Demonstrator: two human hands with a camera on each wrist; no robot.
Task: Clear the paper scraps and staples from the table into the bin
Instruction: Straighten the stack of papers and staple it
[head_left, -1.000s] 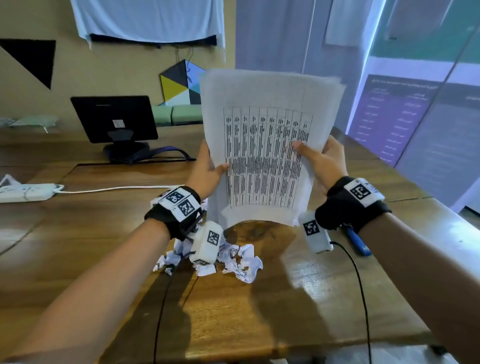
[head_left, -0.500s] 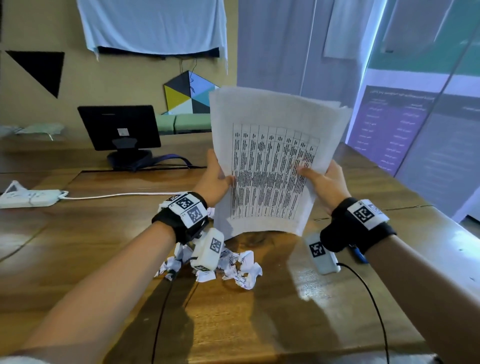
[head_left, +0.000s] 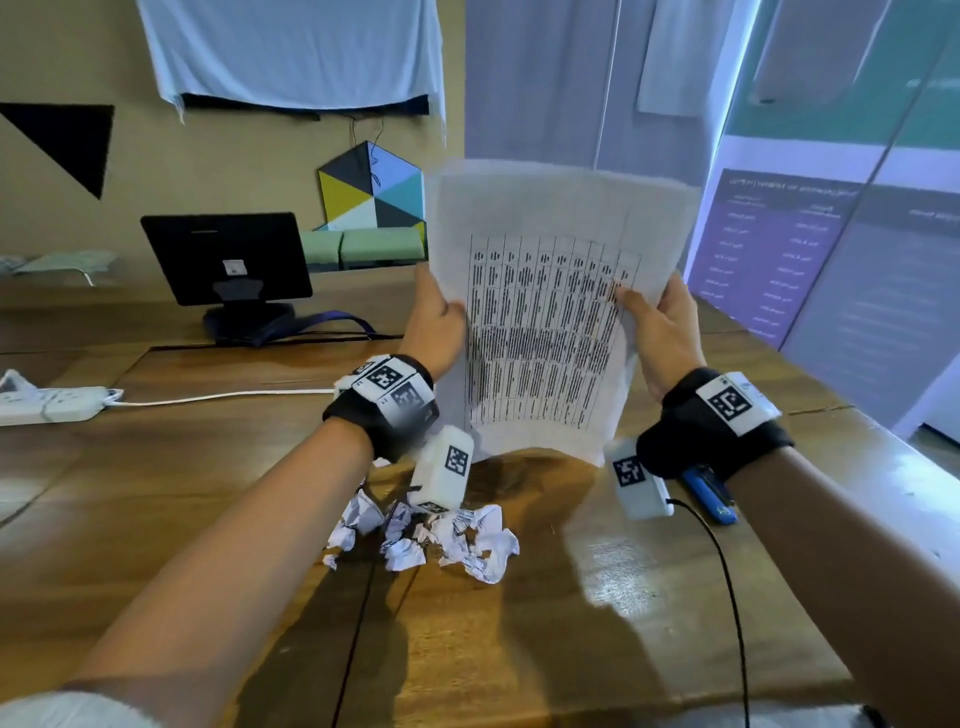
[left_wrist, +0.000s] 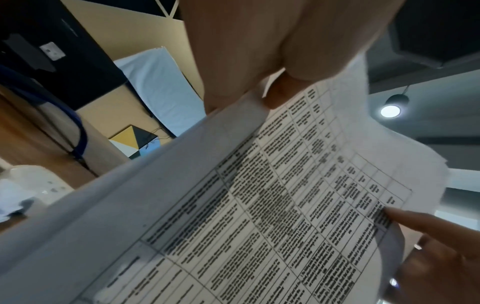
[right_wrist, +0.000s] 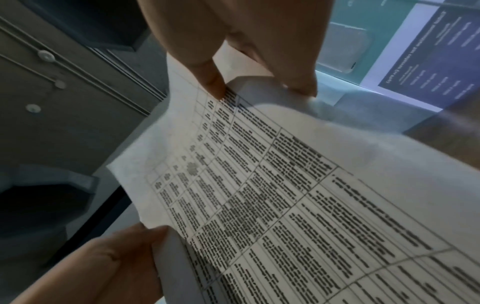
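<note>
A stack of printed sheets (head_left: 545, 322) with a table of text stands upright above the wooden table (head_left: 156, 493). My left hand (head_left: 434, 322) grips its left edge, thumb on the front. My right hand (head_left: 657, 325) grips the right edge, thumb on the print. The wrist views show the same sheets (left_wrist: 272, 205) (right_wrist: 285, 195) pinched between thumb and fingers. A pile of crumpled paper scraps (head_left: 431, 535) lies on the table under my left wrist. No staples or bin are visible.
A blue stapler (head_left: 709, 493) lies under my right wrist. A black monitor (head_left: 226, 257) stands at the back left, with a white power strip (head_left: 49, 405) and its cable at the left. Glass panels run along the right side.
The sheets stay held by both hands in the same grip. The hands and sheets have shifted slightly lower and rightward in the view as the head moved.
</note>
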